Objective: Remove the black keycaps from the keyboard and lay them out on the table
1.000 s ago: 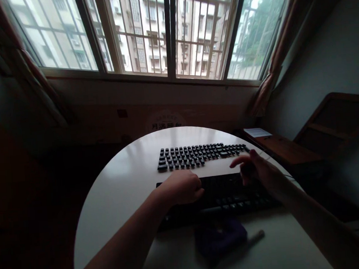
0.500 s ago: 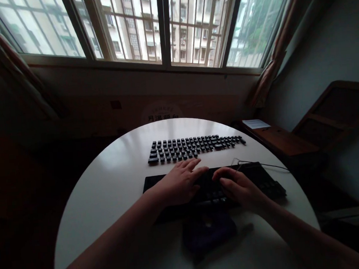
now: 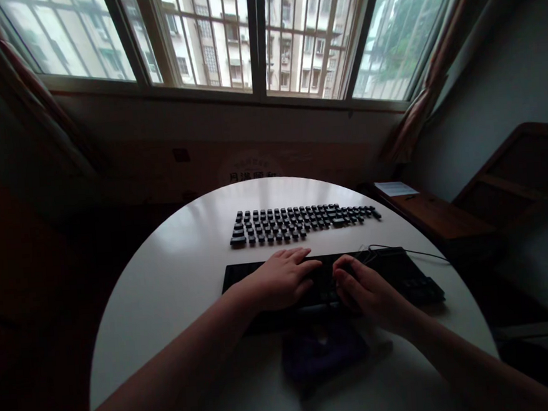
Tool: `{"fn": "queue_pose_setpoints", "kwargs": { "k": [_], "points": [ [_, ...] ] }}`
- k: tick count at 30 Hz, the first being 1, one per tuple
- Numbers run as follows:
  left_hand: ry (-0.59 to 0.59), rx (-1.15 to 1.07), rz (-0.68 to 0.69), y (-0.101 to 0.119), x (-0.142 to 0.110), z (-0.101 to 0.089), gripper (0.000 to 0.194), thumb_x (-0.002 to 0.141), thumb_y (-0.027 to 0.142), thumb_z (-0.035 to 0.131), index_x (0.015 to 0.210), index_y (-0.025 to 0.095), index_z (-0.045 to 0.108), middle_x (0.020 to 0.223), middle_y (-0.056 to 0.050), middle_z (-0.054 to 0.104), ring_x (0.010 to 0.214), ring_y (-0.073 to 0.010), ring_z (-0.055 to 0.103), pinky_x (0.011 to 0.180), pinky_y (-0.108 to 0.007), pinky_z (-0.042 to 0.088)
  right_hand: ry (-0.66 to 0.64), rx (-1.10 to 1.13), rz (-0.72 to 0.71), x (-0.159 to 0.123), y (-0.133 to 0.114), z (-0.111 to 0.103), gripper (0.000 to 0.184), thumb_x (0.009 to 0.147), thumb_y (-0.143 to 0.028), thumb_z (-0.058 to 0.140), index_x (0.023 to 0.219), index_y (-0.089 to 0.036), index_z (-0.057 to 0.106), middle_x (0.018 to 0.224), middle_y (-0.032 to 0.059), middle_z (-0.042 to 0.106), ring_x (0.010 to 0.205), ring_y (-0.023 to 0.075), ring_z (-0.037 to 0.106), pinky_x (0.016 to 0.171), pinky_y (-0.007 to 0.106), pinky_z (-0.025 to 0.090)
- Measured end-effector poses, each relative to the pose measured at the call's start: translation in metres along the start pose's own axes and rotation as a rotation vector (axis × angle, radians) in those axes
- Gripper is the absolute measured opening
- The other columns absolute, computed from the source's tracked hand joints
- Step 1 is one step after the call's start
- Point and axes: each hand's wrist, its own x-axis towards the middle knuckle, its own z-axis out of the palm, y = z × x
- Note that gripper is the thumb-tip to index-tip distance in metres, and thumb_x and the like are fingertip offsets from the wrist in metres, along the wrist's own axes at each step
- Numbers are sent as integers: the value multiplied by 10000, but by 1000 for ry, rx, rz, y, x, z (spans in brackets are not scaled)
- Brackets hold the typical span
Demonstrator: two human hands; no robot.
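Observation:
A black keyboard [image 3: 241, 271] lies on the round white table, with keys still showing at its right end. My left hand [image 3: 283, 280] rests flat over its left-middle part, fingers spread and stretched out. Above the keyboard's middle, my right hand [image 3: 361, 287] is closed, thumb and forefinger pinched together. Thin wire loops stick out behind its fingers, like those of a wire keycap puller [image 3: 363, 250]; the rest of it is hidden in the hand. Beyond the keyboard, loose black keycaps [image 3: 284, 220] lie in several rows.
A dark purple object [image 3: 324, 352], blurred in shadow, lies in front of the keyboard on the white table [image 3: 166, 269]. A black cable [image 3: 422, 253] runs off the right edge. A wooden chair [image 3: 448, 215] with a paper [image 3: 395, 188] stands at the right, below the barred window.
The view has shifted slightly, so the table sits a little farther right. My right fingertips have closed into a tighter pinch. My left hand stays spread on the keyboard.

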Motion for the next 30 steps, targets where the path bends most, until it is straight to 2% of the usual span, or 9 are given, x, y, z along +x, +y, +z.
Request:
{"fn": "queue_pose_setpoints", "kwargs": {
  "k": [5, 10, 15, 22, 24, 30],
  "points": [
    [3, -6, -5, -1, 1, 1, 514, 962, 397, 461, 1454, 263, 399, 1537, -108, 371, 1394, -288, 359, 1131, -446, 275, 60, -30, 22, 3, 7, 3, 266, 951, -481, 460, 943, -216, 452, 508, -89, 453, 404, 80, 375, 379, 176, 282],
    [20, -7, 3, -1, 1, 2, 525, 952, 393, 476, 1452, 251, 397, 1525, -108, 391, 1382, -284, 379, 1120, -433, 289, 41, -70, 21, 2, 6, 6, 248, 961, -462, 441, 934, -215, 452, 512, -83, 468, 414, 87, 395, 396, 187, 297],
    [38, -27, 15, -1, 1, 2, 538, 953, 391, 475, 1455, 219, 385, 1492, -125, 438, 1372, -288, 396, 1114, -442, 294, 38, -264, -21, -4, 0, 11, 209, 981, -395, 413, 913, -211, 483, 552, -55, 515, 473, 109, 469, 461, 213, 350],
    [48, -39, 22, -3, 1, 5, 533, 948, 389, 489, 1445, 227, 388, 1488, -118, 445, 1371, -276, 397, 1115, -432, 287, 92, -557, -147, -9, -6, 21, 170, 963, -312, 404, 872, -217, 511, 551, -47, 473, 453, 120, 430, 460, 241, 300],
    [44, -31, 20, -2, 2, 4, 537, 946, 391, 485, 1447, 226, 384, 1485, -117, 450, 1368, -274, 400, 1114, -426, 286, 115, -502, -131, -9, -3, 22, 193, 975, -331, 386, 875, -216, 505, 558, -44, 483, 467, 121, 446, 465, 236, 318],
    [43, -24, 17, -1, 1, 4, 544, 945, 397, 475, 1451, 218, 385, 1474, -114, 462, 1358, -276, 408, 1114, -424, 292, 224, -106, -56, -6, 5, 19, 256, 961, -446, 440, 876, -212, 502, 535, -66, 451, 454, 98, 423, 433, 199, 329]
  ]
}}
